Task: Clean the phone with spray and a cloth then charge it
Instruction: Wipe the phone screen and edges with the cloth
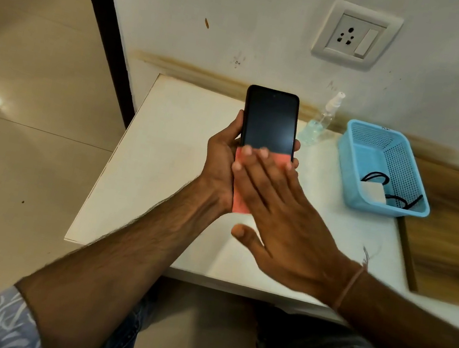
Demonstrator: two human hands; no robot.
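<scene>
A black phone (pixel 271 119) with a dark screen is held upright above the white table (pixel 161 168). My left hand (pixel 220 166) grips its lower part from the left, fingertips showing at its right edge. My right hand (pixel 274 209) lies flat with straight fingers, pressing a pink cloth (pixel 237 196) against the lower half of the screen. A small clear spray bottle (pixel 321 122) with a white nozzle stands by the wall, right of the phone. A white charger (pixel 374 191) with a black cable lies in a blue basket (pixel 357 153).
A white wall socket (pixel 355 36) with a switch sits on the wall above the basket. A wooden surface (pixel 456 238) adjoins the table on the right. Tiled floor lies to the left. My knees are under the table's front edge.
</scene>
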